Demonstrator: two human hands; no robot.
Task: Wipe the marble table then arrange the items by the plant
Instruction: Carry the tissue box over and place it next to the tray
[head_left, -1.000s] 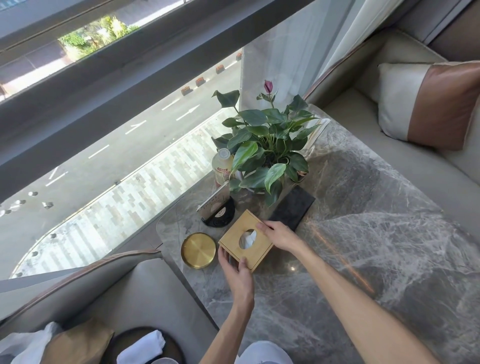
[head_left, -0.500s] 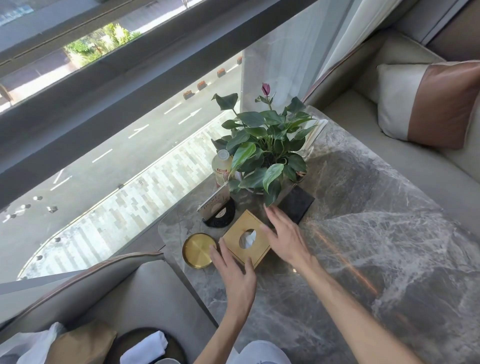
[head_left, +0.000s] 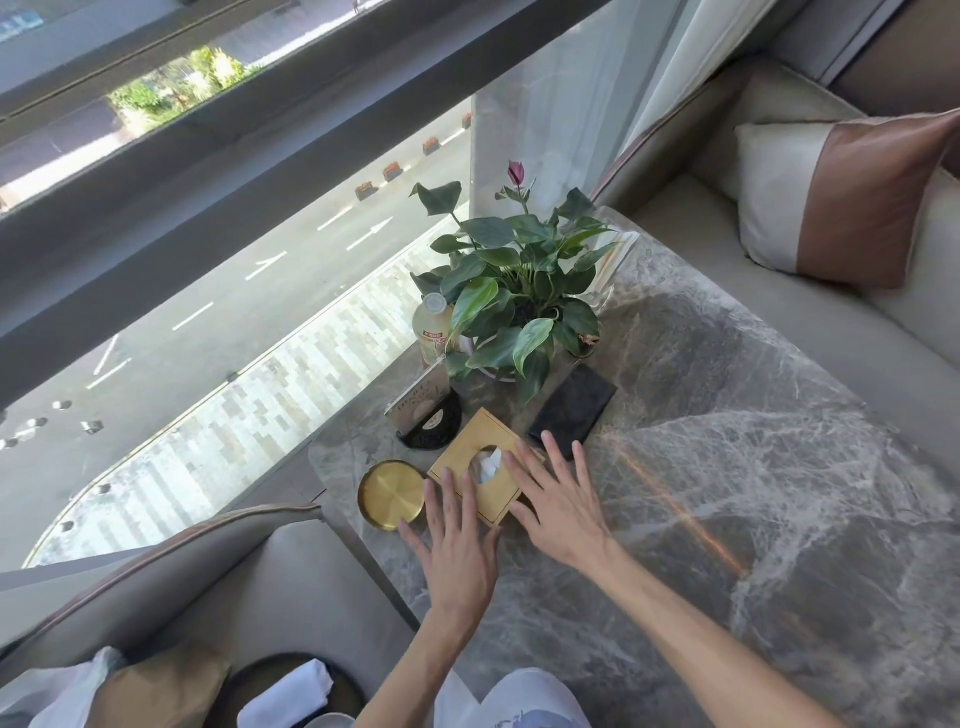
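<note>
Grey marble with white veins forms the desk (head_left: 727, 467), and the things are gathered along its window-side edge. A leafy plant (head_left: 519, 291) with one dark pink bud stands on that edge, toward the far corner. Just beside its pot, on the window side, stands a bottle (head_left: 432, 332) of pale yellow liquid. In front of the bottle, a card stand (head_left: 428, 421) with a black base holds a card tilted back. A black pad (head_left: 571, 410) lies flat near the plant, one end under the leaves. A gold tissue box (head_left: 457, 457) sits between the card stand and the pad, with white tissue showing in its round hole. A round gold dish (head_left: 389, 493) lies just beside the box, at the desk's near window-side corner.

The left hand (head_left: 457, 561) is flat with its fingers straight and spread, holding nothing. Its fingertips reach over the box's near left side, next to the dish. The right hand (head_left: 561, 504) is equally wide and empty, its fingers over the box's near right side and reaching the pad. Whether either hand presses down cannot be told.
</note>
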